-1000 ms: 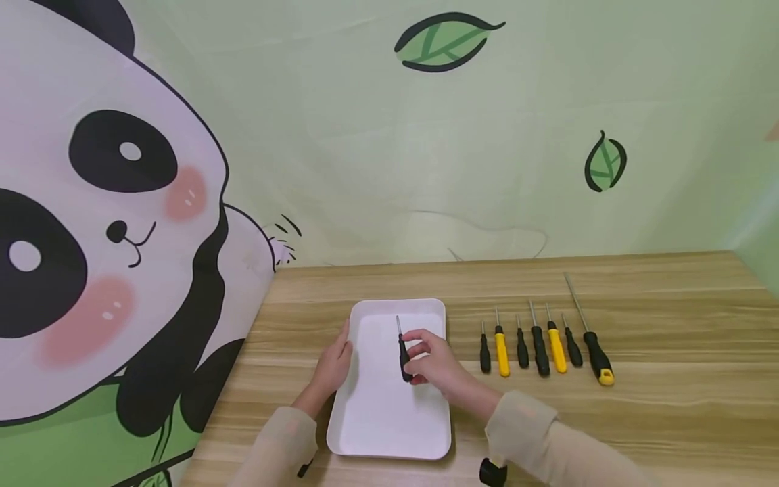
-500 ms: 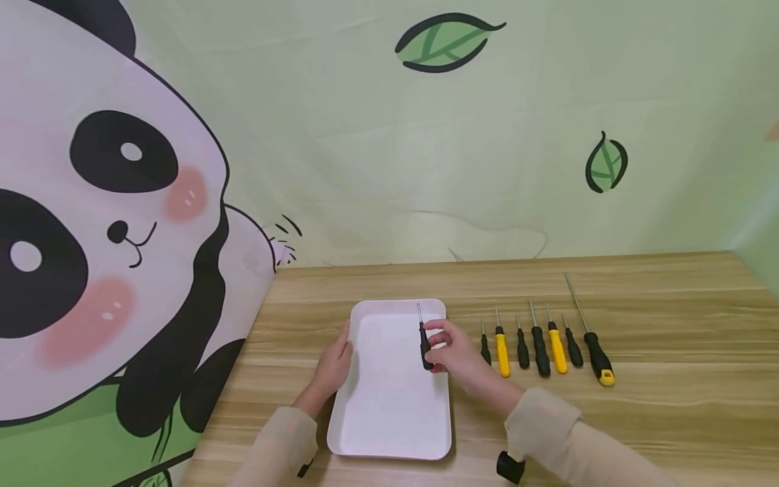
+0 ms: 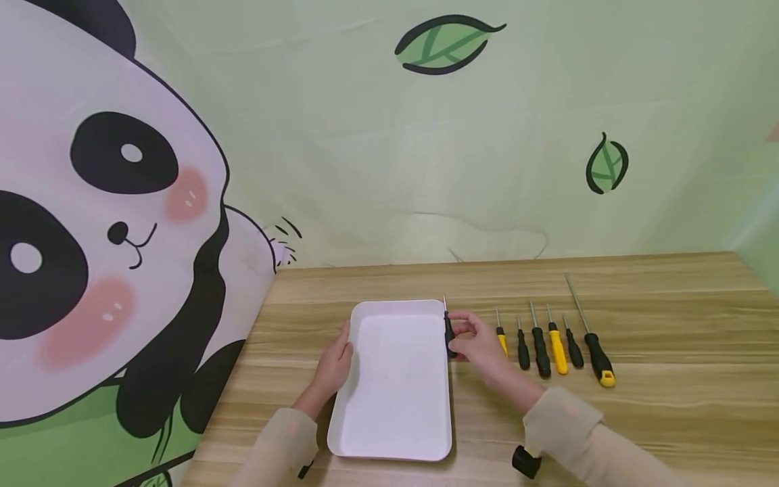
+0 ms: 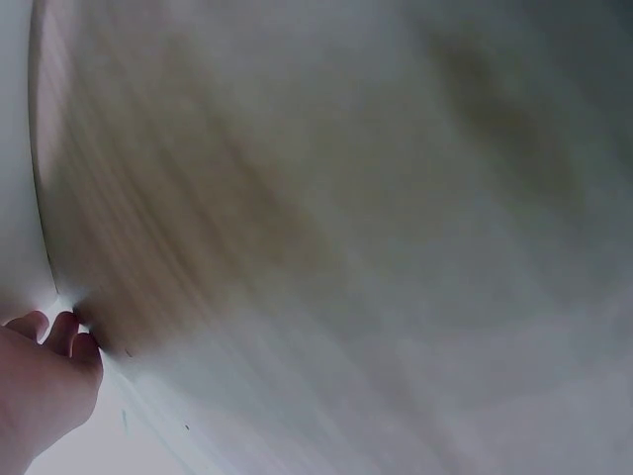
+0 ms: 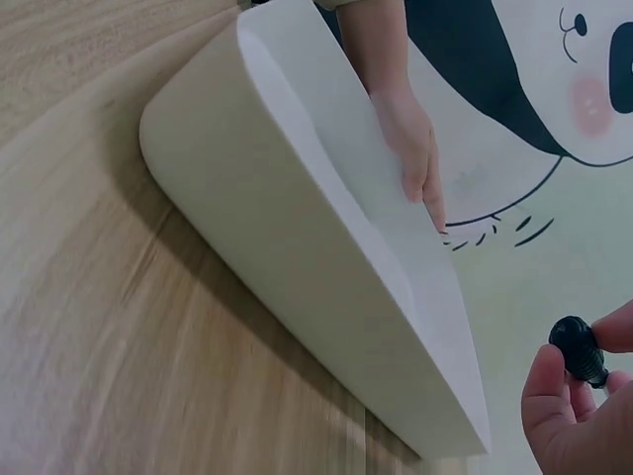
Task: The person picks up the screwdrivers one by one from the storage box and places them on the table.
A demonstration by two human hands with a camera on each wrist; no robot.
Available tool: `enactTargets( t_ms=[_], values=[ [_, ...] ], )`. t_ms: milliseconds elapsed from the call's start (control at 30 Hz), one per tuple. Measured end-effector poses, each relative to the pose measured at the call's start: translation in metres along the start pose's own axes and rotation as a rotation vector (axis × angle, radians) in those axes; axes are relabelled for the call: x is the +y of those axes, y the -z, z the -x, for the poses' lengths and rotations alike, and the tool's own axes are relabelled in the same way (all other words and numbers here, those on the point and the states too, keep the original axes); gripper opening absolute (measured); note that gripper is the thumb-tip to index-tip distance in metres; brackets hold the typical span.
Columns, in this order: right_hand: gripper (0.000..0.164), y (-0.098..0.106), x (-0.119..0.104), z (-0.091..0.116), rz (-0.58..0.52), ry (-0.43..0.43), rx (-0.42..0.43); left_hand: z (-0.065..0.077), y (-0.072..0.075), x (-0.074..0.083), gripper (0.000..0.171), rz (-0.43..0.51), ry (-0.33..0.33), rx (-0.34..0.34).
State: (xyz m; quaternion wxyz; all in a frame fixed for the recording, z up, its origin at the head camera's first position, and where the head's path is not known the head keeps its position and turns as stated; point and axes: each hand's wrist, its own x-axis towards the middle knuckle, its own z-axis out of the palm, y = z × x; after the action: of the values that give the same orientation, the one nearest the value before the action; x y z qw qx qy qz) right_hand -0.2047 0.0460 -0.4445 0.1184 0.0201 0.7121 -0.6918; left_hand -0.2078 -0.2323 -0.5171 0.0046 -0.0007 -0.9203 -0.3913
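My right hand (image 3: 481, 348) pinches the black handle of a small screwdriver (image 3: 449, 335) between thumb and fingers. It is at the tray's right rim, with its shaft pointing toward the back wall. In the right wrist view, the screwdriver's handle end (image 5: 572, 341) shows between the fingertips, beyond the tray's side wall. A white rectangular tray (image 3: 389, 406) with nothing in it lies on the table. My left hand (image 3: 331, 368) holds the tray's left rim; the left wrist view catches its bent fingers (image 4: 61, 332) against the tray wall.
Right of the tray, several screwdrivers lie in a row, from a yellow-handled one (image 3: 502, 338) to a long black-and-yellow one (image 3: 599, 362). The wooden table (image 3: 669, 325) meets a green wall cloth (image 3: 365, 169) printed with a panda (image 3: 201, 291).
My right hand has carried the small screwdriver rightward and slightly back, from above the tray's middle to its right rim. The black screwdriver at the row's left end is now out of sight. Left hand and tray stay put.
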Motion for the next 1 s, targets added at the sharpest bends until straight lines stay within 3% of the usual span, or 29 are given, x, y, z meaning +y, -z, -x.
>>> enactTargets(
  t_ms=[633,1000],
  values=[
    [0.047,0.039,0.007,-0.006,0.082,0.005,0.057,0.001,0.001,0.002,0.048,0.005,-0.009,0.005],
    [0.045,0.044,0.020,-0.013,0.120,0.001,0.072,0.000,0.000,0.001,0.048,0.016,-0.007,-0.002]
  ],
)
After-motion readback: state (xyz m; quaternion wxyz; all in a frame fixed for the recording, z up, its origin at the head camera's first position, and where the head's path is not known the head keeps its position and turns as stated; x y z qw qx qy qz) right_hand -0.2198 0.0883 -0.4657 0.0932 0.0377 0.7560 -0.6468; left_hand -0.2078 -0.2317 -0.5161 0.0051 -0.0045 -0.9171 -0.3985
